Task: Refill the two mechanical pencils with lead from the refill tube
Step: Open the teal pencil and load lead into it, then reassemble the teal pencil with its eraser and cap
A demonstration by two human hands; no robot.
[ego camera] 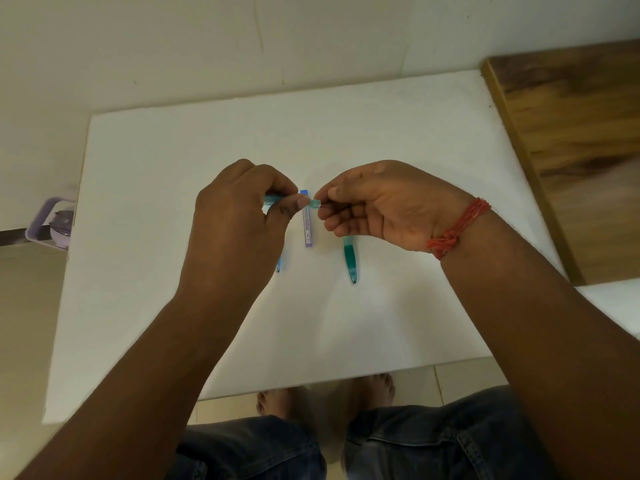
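**Q:** Between the hands, what's held, and how does it lie?

**A:** Left hand has fingers curled round a teal pencil, raised off the surface. Its long axis runs left to right, cap end poking toward the right hand. Right hand pinches that end piece between thumb and fingertips; other fingers loosely curled. Looks like the cap is being worked, though I can't tell if it's free.

**Q:** And the lead?

**A:** Refill tube lies flat just below the gap between the hands, long axis running away from the person. Roughly equal reach; right hand's fingertips seem nearer. Second pencil lies beside it, partly under the right hand, tip toward the person.
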